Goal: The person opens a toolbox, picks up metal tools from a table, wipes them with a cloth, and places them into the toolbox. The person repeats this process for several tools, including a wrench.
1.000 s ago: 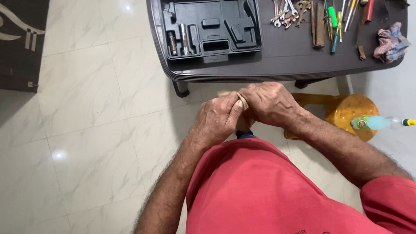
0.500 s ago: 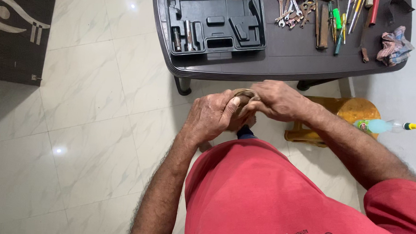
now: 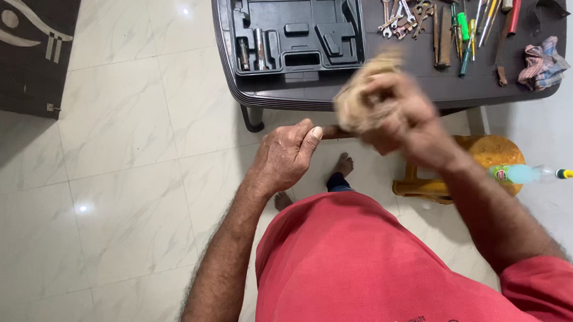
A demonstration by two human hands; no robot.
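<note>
My left hand is closed around the end of a thin dark rod-like tool, most of it hidden in my fist. My right hand, blurred with motion, grips a tan cloth bunched over the tool's far end, just in front of the dark plastic table. An open dark tool case lies on the table's left part. A spread of wrenches and screwdrivers lies to its right.
A crumpled multicoloured rag sits at the table's right edge. A yellowish stool stands under the table's right side, a plastic bottle beside it. My bare foot rests on the white tiled floor. A dark mat lies far left.
My right hand has lifted up and to the right with the tan cloth, away from my left hand. My left hand stays low, still gripping the tool's end.
</note>
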